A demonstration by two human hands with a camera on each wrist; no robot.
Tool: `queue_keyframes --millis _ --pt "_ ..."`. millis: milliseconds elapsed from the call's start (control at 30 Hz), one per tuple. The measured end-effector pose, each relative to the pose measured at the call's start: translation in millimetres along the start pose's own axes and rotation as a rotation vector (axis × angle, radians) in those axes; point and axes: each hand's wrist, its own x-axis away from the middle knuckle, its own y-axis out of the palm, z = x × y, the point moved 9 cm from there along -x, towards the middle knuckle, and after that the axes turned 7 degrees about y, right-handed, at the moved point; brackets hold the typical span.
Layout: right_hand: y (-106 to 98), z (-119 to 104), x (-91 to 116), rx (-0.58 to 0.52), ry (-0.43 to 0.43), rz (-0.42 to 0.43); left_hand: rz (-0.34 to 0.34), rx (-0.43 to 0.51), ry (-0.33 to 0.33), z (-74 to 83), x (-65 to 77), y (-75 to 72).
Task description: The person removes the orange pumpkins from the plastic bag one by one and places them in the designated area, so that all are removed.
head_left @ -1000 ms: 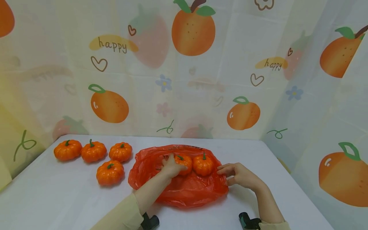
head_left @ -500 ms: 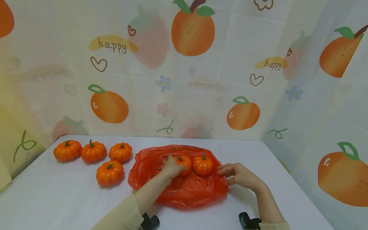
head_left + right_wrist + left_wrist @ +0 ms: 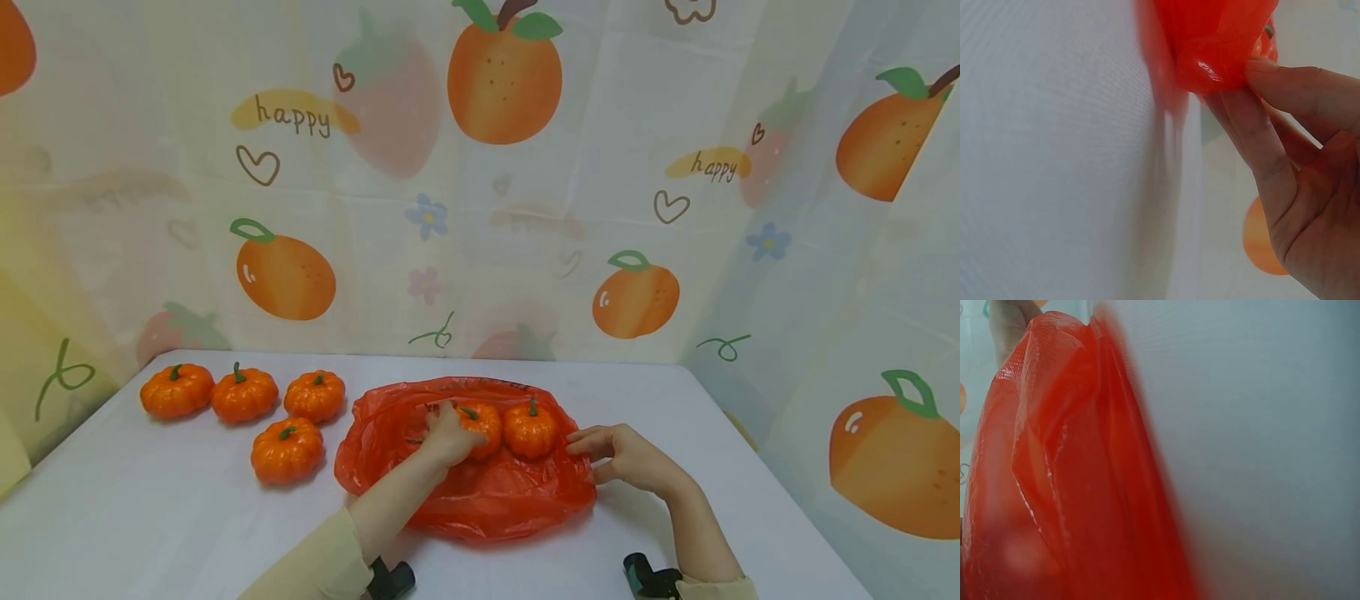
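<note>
Red plastic bag point(image 3: 491, 510) seems limp; its rim point(image 3: 1235, 72) suits right hand's point(image 3: 633, 457) pinch. Inside, left hand point(image 3: 448, 438), grip unclear, touches 1 pumpkin point(image 3: 483, 422).

A: Looking at what across the upper frame?
B: At a pale backdrop point(image 3: 360, 212), printed with oranges point(image 3: 504, 87), blue flowers point(image 3: 427, 217), brown hearts point(image 3: 258, 165) and "happy" point(image 3: 293, 118) at upper left and upper right.
A: And below?
B: Spread wide, a white tabletop point(image 3: 165, 500).

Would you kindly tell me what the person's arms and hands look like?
The left hand and right hand wear no gloves. Plain pale beige sleeves stop short of the hands, and a black, round-ended device shows beside each.
</note>
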Motion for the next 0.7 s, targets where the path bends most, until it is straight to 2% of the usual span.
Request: queue_keyframes --millis 200,700 --pt "-0.4 -1.4 0.9 0.010 -0.002 0.001 -0.004 -0.022 -0.004 1.8 2.7 -2.1" --pt "1.3 -0.1 1.9 -0.033 0.035 0.002 -0.033 -0.073 0.066 12.4 12.2 -13.1"
